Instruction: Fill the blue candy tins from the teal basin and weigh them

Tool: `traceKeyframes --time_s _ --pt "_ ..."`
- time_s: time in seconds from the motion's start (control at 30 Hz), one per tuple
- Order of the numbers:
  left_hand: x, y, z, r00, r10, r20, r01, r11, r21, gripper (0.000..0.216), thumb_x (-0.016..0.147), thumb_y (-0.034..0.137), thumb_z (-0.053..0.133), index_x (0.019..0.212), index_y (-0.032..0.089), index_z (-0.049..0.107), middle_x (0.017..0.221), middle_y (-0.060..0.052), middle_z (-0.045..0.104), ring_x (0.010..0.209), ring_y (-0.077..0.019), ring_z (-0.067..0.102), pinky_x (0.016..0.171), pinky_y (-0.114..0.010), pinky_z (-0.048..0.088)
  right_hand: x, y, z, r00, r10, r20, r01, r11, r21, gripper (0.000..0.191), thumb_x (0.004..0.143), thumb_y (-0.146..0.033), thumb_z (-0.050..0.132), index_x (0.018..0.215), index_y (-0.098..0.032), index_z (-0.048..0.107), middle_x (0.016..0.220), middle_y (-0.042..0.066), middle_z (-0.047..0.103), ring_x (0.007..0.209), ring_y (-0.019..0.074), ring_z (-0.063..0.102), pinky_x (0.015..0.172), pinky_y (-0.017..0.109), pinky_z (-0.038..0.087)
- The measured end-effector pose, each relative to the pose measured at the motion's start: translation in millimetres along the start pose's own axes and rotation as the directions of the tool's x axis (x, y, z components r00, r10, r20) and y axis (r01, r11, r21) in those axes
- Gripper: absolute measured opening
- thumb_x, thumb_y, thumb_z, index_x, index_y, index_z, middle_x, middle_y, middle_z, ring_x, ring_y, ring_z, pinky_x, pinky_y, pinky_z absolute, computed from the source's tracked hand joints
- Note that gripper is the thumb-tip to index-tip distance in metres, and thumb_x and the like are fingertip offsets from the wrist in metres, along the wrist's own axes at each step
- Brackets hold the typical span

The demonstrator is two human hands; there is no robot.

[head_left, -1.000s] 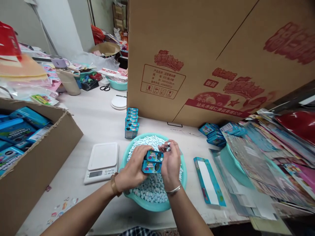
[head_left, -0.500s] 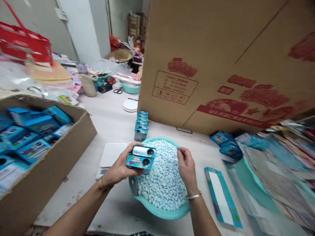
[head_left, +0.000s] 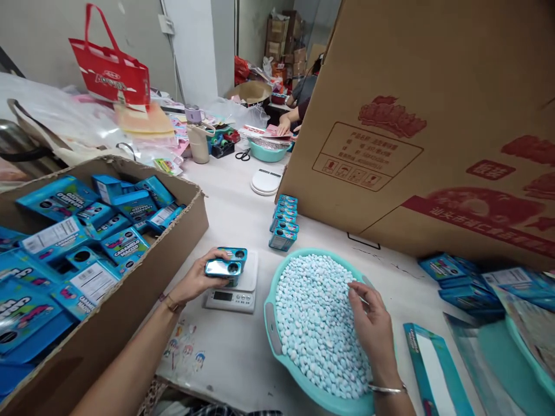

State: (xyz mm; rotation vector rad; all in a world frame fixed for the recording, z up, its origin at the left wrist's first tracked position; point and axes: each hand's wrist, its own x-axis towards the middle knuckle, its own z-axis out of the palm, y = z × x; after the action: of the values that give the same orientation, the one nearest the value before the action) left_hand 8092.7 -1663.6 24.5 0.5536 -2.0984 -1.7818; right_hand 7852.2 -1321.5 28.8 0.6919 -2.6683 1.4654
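My left hand [head_left: 203, 278] is closed around two small blue tins [head_left: 223, 268], side by side, each with a dark round spot on top. It holds them over the white platform of a digital kitchen scale [head_left: 236, 299]; whether they touch it I cannot tell. My right hand [head_left: 373, 323] hovers at the right side of a turquoise basin [head_left: 274, 352] filled with pale blue and white candies [head_left: 321, 323]. Its fingers are loosely bent, with a gap behind the thumb, and nothing shows in them. Beyond the basin stands a row of similar tins [head_left: 284, 222].
A carton [head_left: 202, 216] of blue boxes stands on the left. The large cardboard box [head_left: 433, 86] walls off the back right. Flat blue packaging [head_left: 437, 370] lies right of the basin. A second white scale [head_left: 265, 181] and a co-worker's hand [head_left: 286, 122] are farther back.
The view has turned left. My left hand has carried the two tins from the basin's edge leftward over the scale. My right hand stays above the candies.
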Motion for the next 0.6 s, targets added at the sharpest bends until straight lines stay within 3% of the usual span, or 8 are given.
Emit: traceKeyframes --time_s 0.17,0.33,0.47,0.6 --pt "6.9 -5.5 8.7 0.995 0.030 0.090 -0.025 0.998 -0.054 0.042 0.069 0.029 0.082 0.104 0.018 0.061 0.139 -0.014 0.051 0.126 -0.0298 0.054 0.105 -0.041 0.043 -2.1 1.9 11.9 0.973 -0.158 0.171 0.197 0.950 -0.241 0.041 0.093 -0.053 0.052 0.122 -0.026 0.063 0.134 0.011 0.057 0.130 0.0319 0.049 0.106 0.054 0.041" --pt "-9.8 4.5 -8.0 0.993 0.086 0.075 -0.078 0.992 -0.100 0.039 0.071 0.023 0.083 0.103 0.019 0.062 0.156 -0.017 0.038 0.142 -0.0334 0.041 0.112 -0.044 0.037 -8.0 2.3 29.7 0.858 -0.309 0.410 0.470 0.794 -0.387 0.059 0.096 -0.052 0.048 0.149 -0.028 0.041 0.153 0.013 0.040 0.141 0.0364 0.033 0.111 0.062 0.032" --pt "-53.9 11.5 -29.5 0.994 0.107 0.005 -0.107 0.994 -0.028 0.032 0.074 0.017 0.080 0.102 0.020 0.063 0.151 -0.015 0.044 0.143 -0.0347 0.038 0.112 -0.048 0.035 -15.7 -5.7 32.3 0.843 -0.298 0.449 0.503 0.733 -0.457 0.056 0.094 -0.056 0.049 0.141 -0.026 0.053 0.138 0.017 0.051 0.124 0.0391 0.047 0.097 0.059 0.043" --pt "-105.4 -3.8 -24.7 0.997 0.072 -0.016 -0.072 0.997 -0.007 0.033 0.075 0.012 0.079 0.102 0.022 0.062 0.121 -0.012 0.060 0.121 -0.0306 0.057 0.099 -0.042 0.046 -19.9 -9.1 30.0 0.857 -0.231 0.460 0.430 0.812 -0.394 0.045 0.095 -0.054 0.046 0.124 -0.023 0.061 0.113 0.015 0.062 0.107 0.0323 0.057 0.082 0.045 0.050"
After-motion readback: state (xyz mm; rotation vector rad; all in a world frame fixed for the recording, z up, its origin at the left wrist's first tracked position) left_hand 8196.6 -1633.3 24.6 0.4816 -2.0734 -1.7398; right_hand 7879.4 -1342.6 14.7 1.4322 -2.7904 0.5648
